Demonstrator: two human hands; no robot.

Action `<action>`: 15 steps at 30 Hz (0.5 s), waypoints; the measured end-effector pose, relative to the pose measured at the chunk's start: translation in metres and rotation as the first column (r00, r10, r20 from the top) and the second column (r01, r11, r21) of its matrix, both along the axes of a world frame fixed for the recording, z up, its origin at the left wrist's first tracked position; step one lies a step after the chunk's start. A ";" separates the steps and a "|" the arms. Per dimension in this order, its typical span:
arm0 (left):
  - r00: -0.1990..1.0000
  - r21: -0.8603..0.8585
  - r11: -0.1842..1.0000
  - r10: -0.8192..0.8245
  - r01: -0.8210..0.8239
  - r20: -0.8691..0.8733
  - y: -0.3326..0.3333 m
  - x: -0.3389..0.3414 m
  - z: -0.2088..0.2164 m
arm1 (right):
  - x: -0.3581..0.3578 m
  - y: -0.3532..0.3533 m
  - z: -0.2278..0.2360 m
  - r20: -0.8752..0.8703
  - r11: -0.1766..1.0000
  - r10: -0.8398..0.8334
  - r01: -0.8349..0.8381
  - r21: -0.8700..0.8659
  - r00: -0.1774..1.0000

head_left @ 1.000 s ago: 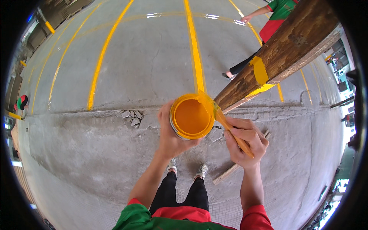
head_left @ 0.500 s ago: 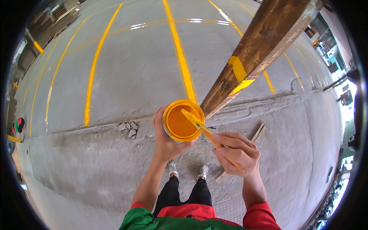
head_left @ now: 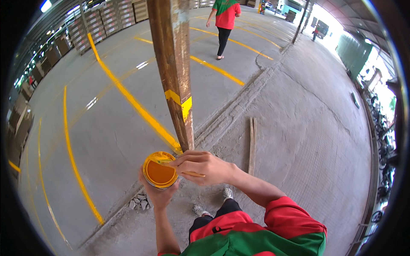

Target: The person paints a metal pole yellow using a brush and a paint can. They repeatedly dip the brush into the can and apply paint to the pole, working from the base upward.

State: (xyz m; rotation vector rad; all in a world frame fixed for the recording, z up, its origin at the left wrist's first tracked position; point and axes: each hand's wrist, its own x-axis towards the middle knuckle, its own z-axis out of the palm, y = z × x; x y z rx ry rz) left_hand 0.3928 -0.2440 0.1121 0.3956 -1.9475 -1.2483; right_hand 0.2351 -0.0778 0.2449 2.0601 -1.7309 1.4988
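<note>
My left hand [head_left: 159,193] is wrapped round an open can of yellow-orange paint [head_left: 160,172], held in front of me. A yellow-coated paintbrush [head_left: 191,173] is gripped in my right hand [head_left: 205,168], fingers closed on its handle. Its bristle end lies at the can's upper rim. Just beyond my hands stands a brown, worn post [head_left: 168,51], bearing a yellow painted band [head_left: 186,107] partway up. The post's foot is partly hidden behind my right hand.
Yellow lines [head_left: 124,91] cross the grey concrete floor. Broken concrete chunks [head_left: 140,202] lie by my left forearm, and wooden strips [head_left: 252,145] lie to the right. Another person [head_left: 225,19] walks farther off. Stacked boxes [head_left: 100,21] stand at the far left.
My view has turned to the right and up, bringing a walking person into sight. The brush has moved from over the can's middle to its upper rim.
</note>
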 end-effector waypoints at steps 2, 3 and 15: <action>0.999 0.034 0.999 -0.038 0.038 -0.007 0.004 0.005 0.006 | 0.011 0.010 0.004 -0.018 1.000 0.004 -0.004 0.011 1.000; 0.998 0.052 0.997 -0.055 0.055 -0.007 0.006 0.007 0.010 | 0.017 0.014 0.006 -0.022 1.000 0.006 -0.005 0.022 1.000; 0.996 0.092 0.992 -0.089 0.090 -0.018 0.025 0.013 0.023 | 0.042 0.045 0.014 0.522 0.870 -0.481 0.456 0.186 0.704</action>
